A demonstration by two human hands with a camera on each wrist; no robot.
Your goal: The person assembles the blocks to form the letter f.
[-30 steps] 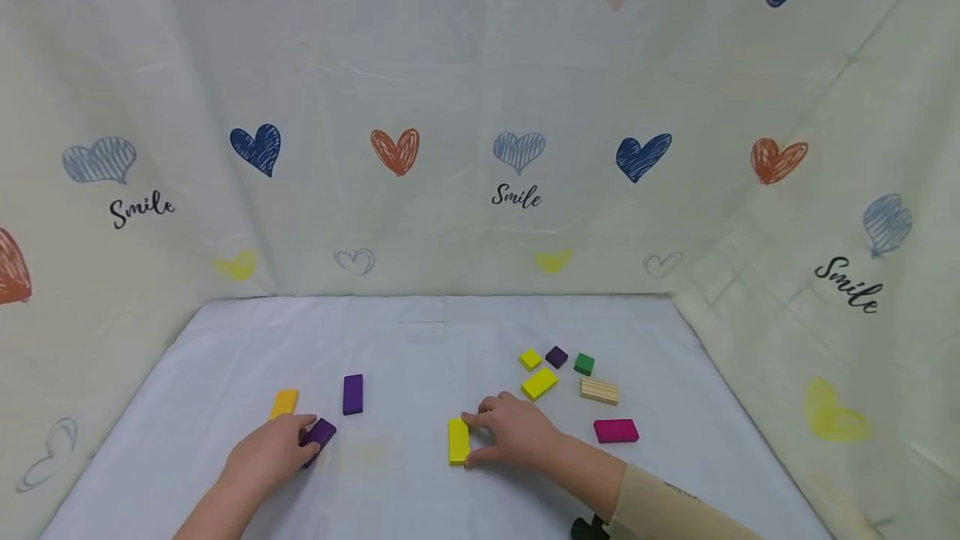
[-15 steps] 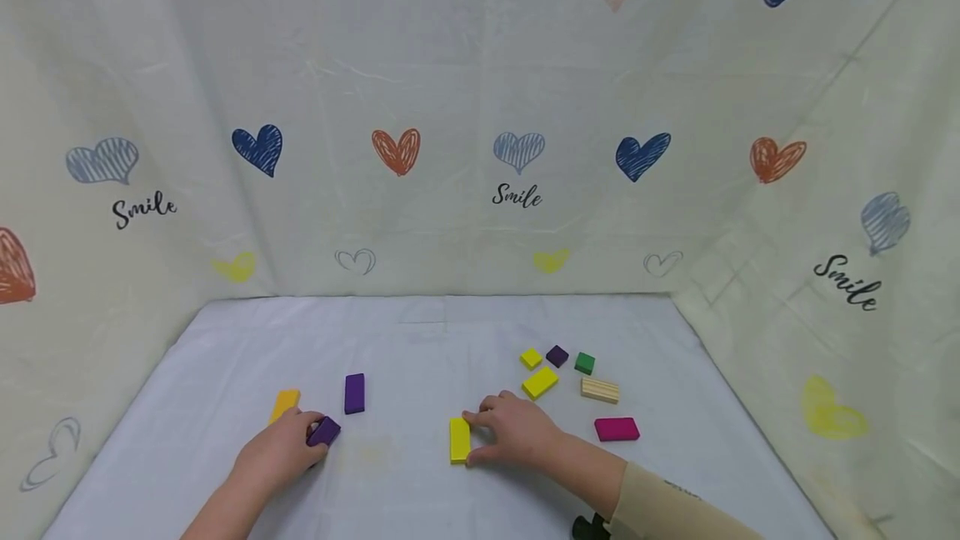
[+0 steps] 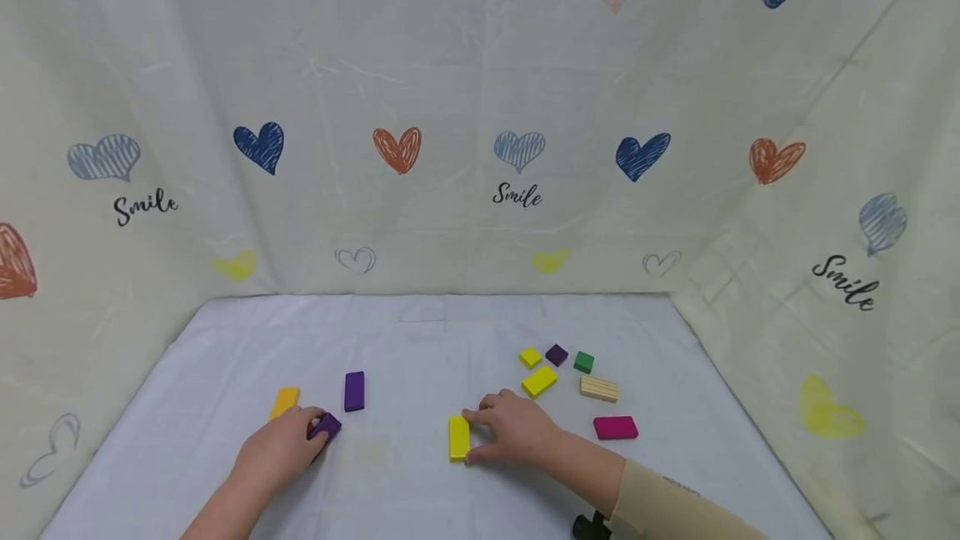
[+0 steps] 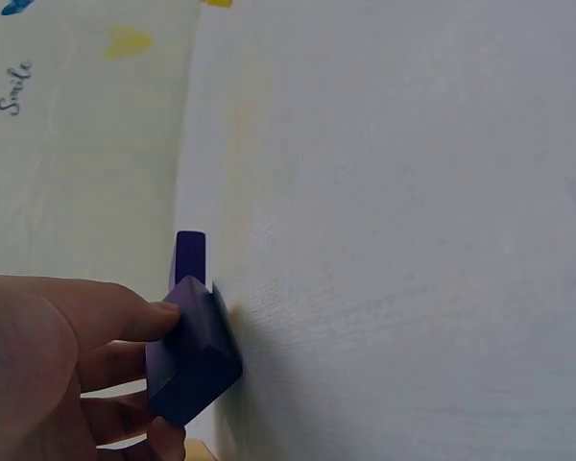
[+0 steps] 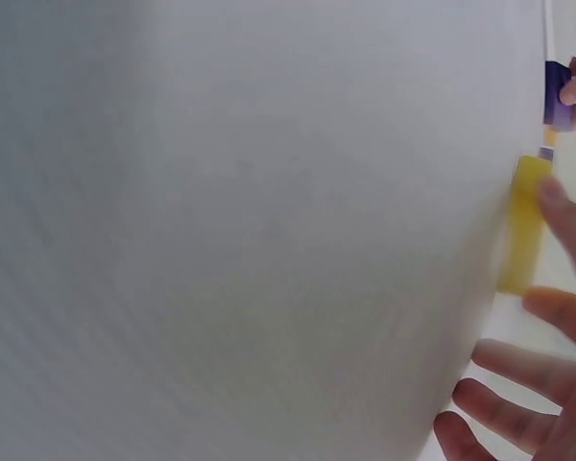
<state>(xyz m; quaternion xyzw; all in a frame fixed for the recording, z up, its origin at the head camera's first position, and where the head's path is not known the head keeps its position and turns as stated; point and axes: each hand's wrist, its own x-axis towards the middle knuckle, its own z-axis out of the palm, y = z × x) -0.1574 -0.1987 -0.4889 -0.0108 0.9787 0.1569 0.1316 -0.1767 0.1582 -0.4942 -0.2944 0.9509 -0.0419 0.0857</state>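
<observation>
My left hand (image 3: pixel 273 450) pinches a purple wooden block (image 3: pixel 327 425) between thumb and fingers. In the left wrist view this block (image 4: pixel 194 355) is tilted, the thumb on its upper side. An orange block (image 3: pixel 284 402) lies just behind that hand, partly covered by it. A second purple block (image 3: pixel 354 391) lies flat a little beyond. My right hand (image 3: pixel 516 432) holds a yellow block (image 3: pixel 459 438) at its two ends, thumb at the near end and index finger at the far end. In the right wrist view the other fingers are spread below the yellow block (image 5: pixel 523 230).
At the back right lie a small yellow block (image 3: pixel 530 357), a dark purple one (image 3: pixel 557 355), a green one (image 3: pixel 583 362) and a longer yellow block (image 3: pixel 539 382). A striped wooden block (image 3: pixel 598 389) and a magenta block (image 3: pixel 616 427) lie nearer. Heart-printed cloth (image 3: pixel 450 223) walls the white table (image 3: pixel 420 340).
My left hand has moved slightly right and away from me with the purple block, which has turned in its fingers. The right hand stays at the yellow block.
</observation>
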